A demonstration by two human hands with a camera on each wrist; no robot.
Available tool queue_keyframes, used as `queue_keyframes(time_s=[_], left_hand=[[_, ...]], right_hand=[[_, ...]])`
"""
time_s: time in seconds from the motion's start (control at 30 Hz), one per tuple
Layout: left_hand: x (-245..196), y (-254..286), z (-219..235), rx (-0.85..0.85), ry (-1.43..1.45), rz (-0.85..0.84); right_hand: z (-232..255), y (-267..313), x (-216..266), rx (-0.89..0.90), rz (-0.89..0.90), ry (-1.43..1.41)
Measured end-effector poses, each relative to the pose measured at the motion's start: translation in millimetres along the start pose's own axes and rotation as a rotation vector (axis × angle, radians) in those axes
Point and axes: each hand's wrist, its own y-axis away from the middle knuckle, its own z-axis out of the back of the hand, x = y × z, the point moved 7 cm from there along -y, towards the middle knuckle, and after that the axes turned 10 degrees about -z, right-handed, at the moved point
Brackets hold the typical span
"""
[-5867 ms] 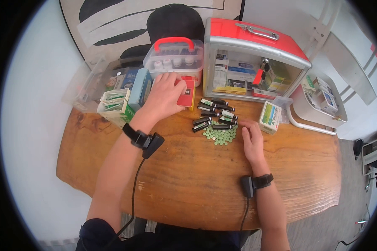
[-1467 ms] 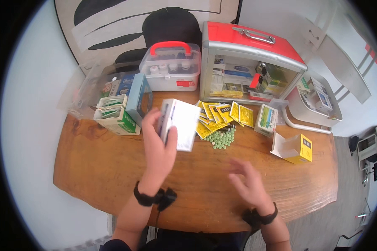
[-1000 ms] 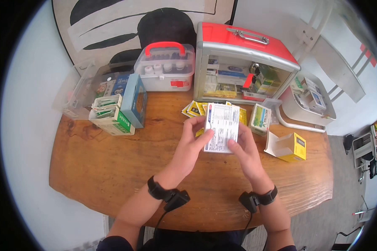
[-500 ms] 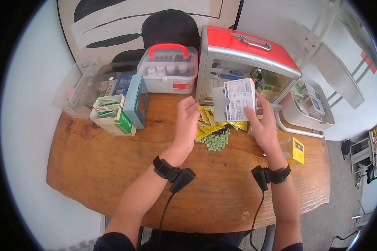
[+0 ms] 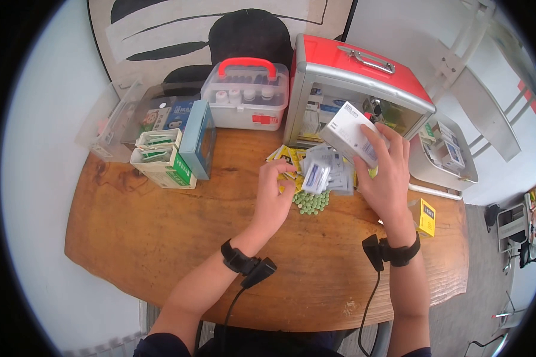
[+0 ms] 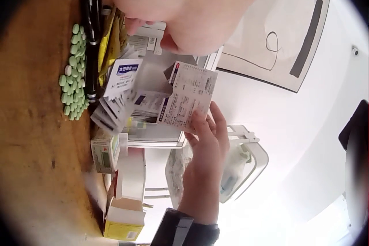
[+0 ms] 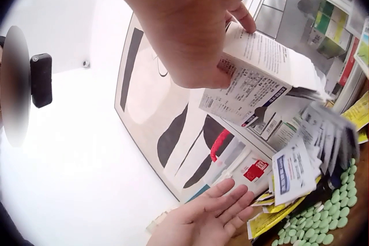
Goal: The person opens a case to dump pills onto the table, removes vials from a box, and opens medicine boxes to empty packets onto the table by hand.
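My right hand grips a white medicine box with printed panels, tilted in the air in front of the metal cabinet. In the right wrist view, the box's open end faces down toward white sachets. Some sachets are blurred in mid-fall; others lie spread on yellow sachets. My left hand is beside this pile, holding nothing; the right wrist view shows its fingers extended. Green tablets lie loose in front of the sachets. Black vials lie partly under the pile, mostly hidden in the head view.
Behind stand a red-topped cabinet and a clear case with a red handle. On the left are a blue box and a green-and-white sachet carton. An opened yellow box and a white basket are at right.
A red box in the left hand and bare vials gave way to yellow sachets over the vials. The white box passed from left hand to right, was opened and tipped, and white sachets spilled out.
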Motion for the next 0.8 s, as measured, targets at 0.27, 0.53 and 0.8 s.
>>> queue_keyframes(time_s=[0.27, 0.53, 0.8], left_hand=[[-17, 10, 7, 0.101, -0.018, -0.007], [-68, 42, -12, 0.369, -0.220, -0.205], [-68, 111, -67, 1.061, 0.122, -0.192]], right_hand=[[20, -2, -20, 0.010, -0.061, -0.220], [26, 0, -35, 0.059, -0.203, -0.435], [22, 35, -77, 0.096, -0.510, -0.857]])
